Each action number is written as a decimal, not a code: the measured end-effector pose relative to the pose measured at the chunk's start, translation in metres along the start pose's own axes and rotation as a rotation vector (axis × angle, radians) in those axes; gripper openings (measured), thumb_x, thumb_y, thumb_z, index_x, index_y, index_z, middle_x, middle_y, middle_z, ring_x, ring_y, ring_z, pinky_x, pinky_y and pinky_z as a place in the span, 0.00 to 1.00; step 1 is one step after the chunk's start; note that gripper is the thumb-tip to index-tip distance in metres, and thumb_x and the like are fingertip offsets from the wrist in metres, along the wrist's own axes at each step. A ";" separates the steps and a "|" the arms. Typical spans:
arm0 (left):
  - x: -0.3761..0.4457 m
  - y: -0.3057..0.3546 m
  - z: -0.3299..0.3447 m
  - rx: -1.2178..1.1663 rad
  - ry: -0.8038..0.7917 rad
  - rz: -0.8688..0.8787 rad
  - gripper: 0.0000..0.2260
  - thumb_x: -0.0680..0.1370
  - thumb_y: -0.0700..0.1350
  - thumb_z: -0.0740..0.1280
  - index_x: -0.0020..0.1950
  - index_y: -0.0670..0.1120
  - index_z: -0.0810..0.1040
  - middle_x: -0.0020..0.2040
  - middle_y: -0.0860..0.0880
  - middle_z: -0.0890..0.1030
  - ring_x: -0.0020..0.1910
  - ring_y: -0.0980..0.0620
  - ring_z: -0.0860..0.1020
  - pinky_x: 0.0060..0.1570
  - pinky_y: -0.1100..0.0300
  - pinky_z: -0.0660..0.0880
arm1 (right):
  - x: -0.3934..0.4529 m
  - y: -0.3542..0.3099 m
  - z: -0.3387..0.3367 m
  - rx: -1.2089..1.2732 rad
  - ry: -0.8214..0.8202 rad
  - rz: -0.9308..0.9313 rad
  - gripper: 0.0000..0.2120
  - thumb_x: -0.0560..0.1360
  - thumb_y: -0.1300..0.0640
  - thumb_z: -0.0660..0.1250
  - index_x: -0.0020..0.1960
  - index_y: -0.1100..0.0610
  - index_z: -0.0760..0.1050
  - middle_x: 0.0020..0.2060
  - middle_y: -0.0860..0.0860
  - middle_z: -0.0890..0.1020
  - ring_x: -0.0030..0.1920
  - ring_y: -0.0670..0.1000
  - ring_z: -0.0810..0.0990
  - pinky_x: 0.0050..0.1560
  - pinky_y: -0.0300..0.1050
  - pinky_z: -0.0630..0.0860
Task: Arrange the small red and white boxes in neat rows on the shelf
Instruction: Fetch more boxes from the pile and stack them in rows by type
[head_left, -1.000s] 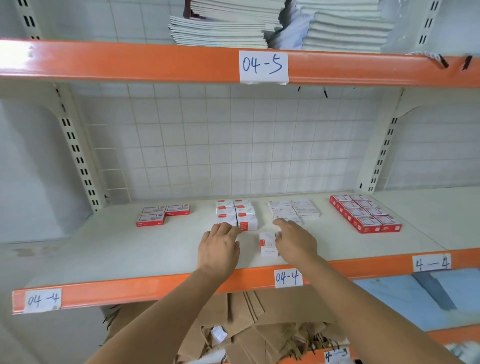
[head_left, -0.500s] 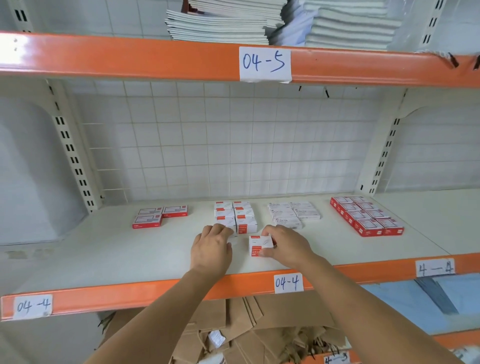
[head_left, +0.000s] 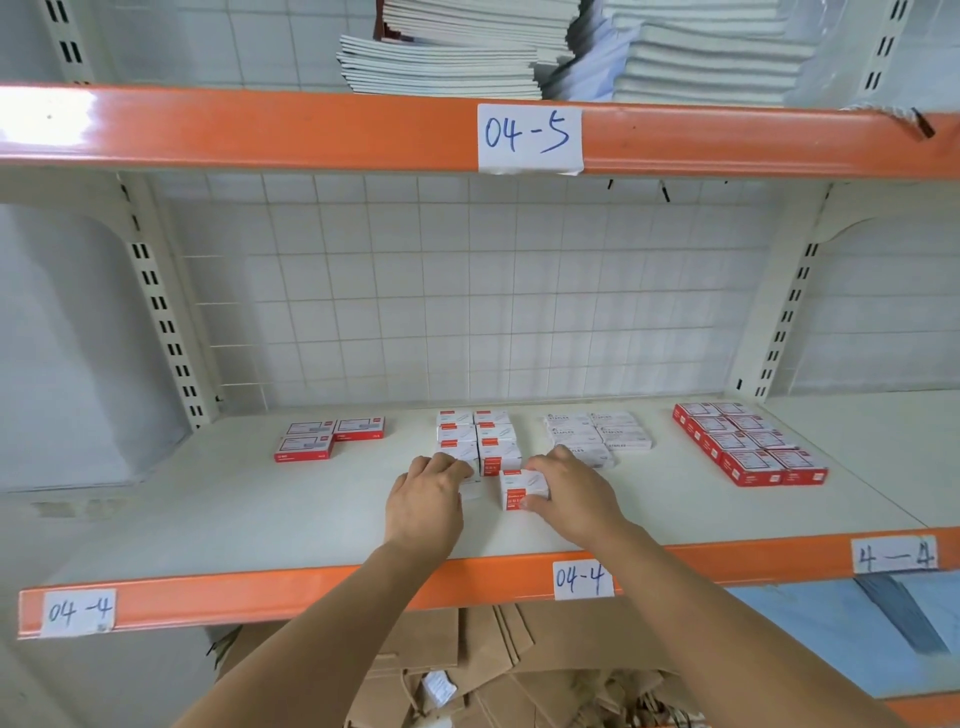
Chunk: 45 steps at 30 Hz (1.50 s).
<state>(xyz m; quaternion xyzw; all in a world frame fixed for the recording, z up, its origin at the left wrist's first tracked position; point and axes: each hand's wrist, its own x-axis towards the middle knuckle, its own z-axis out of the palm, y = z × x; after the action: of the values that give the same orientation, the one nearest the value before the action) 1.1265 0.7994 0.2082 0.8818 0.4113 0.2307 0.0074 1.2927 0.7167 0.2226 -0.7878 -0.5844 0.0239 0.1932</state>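
- Head view, shelf (head_left: 291, 514) marked 04-4, entries from left to right.
- Far-left group (head_left: 327, 439): three flat red and white boxes in a loose L, not squared into a row; judged unfinished.
- Centre block (head_left: 478, 441): small red and white boxes in two columns, edges touching, tidy at the back; the front row is incomplete.
- Left hand (head_left: 427, 499): fingers curled over the front box of the left column, which it mostly hides; whether it grips or only presses cannot be told.
- Loose box (head_left: 521, 488): just in front of the right column, not yet flush with it.
- Right hand (head_left: 569, 491): fingers and thumb pinch the loose box from its right side.
- White group (head_left: 597, 436): pale boxes in two columns, roughly aligned.
- Far-right block (head_left: 748, 441): red boxes in two neat columns; judged done.
- Remaining, by estimate: seat the loose box, square the far-left group.
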 end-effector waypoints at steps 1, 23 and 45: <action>0.002 -0.001 -0.001 -0.002 -0.004 -0.005 0.19 0.79 0.38 0.59 0.68 0.53 0.70 0.65 0.55 0.73 0.63 0.53 0.68 0.56 0.61 0.69 | 0.000 -0.001 0.002 0.001 0.016 -0.008 0.22 0.75 0.50 0.67 0.68 0.50 0.69 0.59 0.50 0.72 0.56 0.51 0.75 0.46 0.43 0.71; 0.008 -0.008 0.001 -0.072 -0.018 0.025 0.15 0.80 0.43 0.60 0.66 0.52 0.73 0.62 0.56 0.75 0.62 0.55 0.68 0.48 0.62 0.72 | 0.014 -0.020 0.021 -0.030 0.124 -0.063 0.18 0.77 0.53 0.64 0.66 0.53 0.69 0.61 0.47 0.71 0.55 0.50 0.75 0.47 0.43 0.75; 0.024 0.219 0.049 -0.268 -0.190 0.502 0.19 0.81 0.57 0.53 0.69 0.53 0.70 0.68 0.53 0.71 0.68 0.53 0.66 0.67 0.58 0.59 | -0.138 0.176 -0.086 -0.275 0.246 0.499 0.22 0.80 0.47 0.56 0.72 0.53 0.63 0.69 0.49 0.70 0.66 0.53 0.69 0.61 0.47 0.69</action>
<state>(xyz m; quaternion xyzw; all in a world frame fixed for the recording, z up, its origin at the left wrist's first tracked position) 1.3180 0.6806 0.2186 0.9646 0.1440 0.1943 0.1050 1.4326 0.5222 0.2179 -0.9227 -0.3427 -0.1044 0.1422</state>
